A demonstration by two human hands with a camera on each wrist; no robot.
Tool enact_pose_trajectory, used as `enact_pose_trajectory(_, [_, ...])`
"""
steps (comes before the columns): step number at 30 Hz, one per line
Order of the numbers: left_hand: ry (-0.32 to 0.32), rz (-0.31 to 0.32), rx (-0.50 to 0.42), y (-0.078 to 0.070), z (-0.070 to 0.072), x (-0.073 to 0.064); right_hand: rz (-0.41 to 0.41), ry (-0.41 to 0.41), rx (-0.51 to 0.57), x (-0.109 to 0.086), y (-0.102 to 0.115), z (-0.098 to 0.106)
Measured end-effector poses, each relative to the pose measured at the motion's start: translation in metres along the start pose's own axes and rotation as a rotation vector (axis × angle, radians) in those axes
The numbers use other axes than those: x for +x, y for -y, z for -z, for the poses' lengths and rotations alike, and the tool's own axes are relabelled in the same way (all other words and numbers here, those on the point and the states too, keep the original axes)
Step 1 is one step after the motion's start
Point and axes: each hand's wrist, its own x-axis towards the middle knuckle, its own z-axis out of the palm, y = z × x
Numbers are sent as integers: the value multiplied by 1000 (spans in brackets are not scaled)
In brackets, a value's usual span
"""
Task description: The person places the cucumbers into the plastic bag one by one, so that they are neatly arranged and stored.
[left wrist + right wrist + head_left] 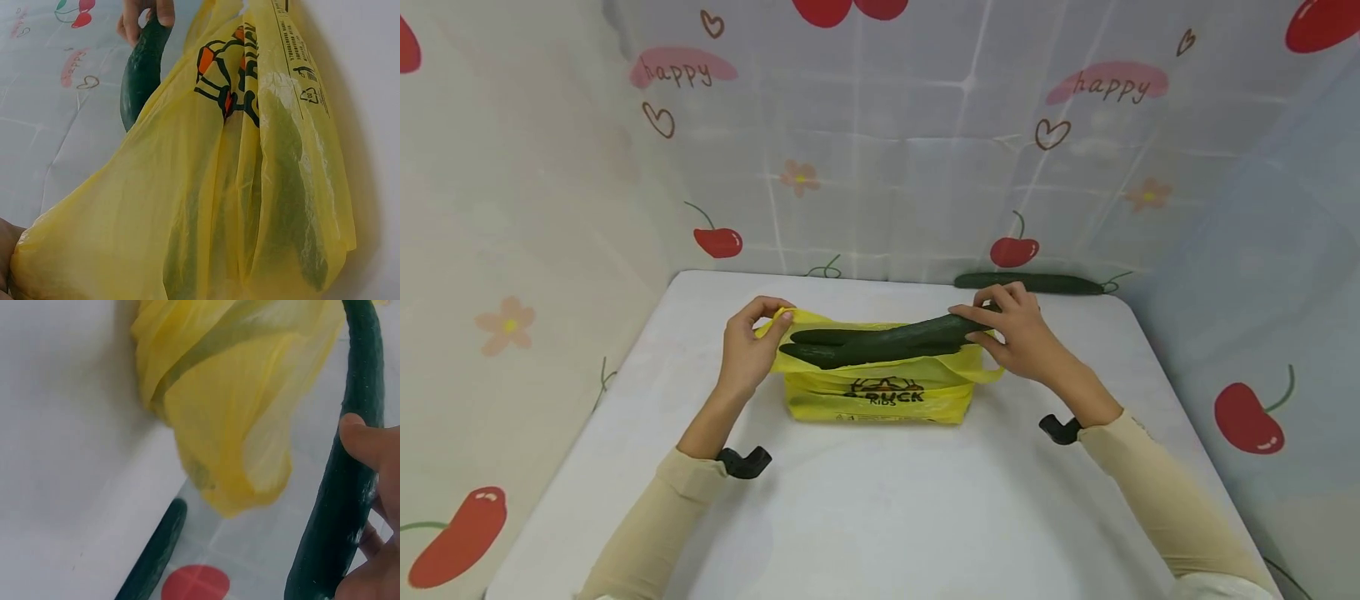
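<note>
A yellow plastic bag point(880, 392) with printed lettering lies in the middle of the white table, its mouth spread wide. My left hand point(747, 350) pinches the bag's left edge and draws the film outward. Between the thumb and fingers of my right hand point(1024, 337) is the right end of a long dark green cucumber point(917, 334), slanted over the bag's mouth with its left end lower. Another cucumber point(820, 337) shows inside the mouth, partly covered by it. In the left wrist view, dark shapes show through the bag film point(237, 206).
A further cucumber point(1037, 283) lies along the table's back edge, behind my right hand. Printed curtains point(887, 192) with cherries and hearts close off the back and both sides. A black wrist mount point(745, 463) sticks out from each sleeve.
</note>
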Motion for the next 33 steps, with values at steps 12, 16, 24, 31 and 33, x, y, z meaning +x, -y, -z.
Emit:
enact_pose_trajectory(12, [-21,-25,-16,0,-3,3,53,105,-44,29,29,-28])
enact_pose_trajectory(16, [-23,-41,-48,-1,-3,6,29,156,-5,31,32,-33])
enact_pose_trajectory(24, [-33,-38,-42,-4,-4,9,7,287,39,24,33,-26])
enact_pose_trajectory(31, [-52,-40,-29,-5,-5,12,-80,431,165,12,28,-11])
enact_pose_trajectory(33, [-58,-40,-30,-6,-6,12,-104,480,213,9,27,-6])
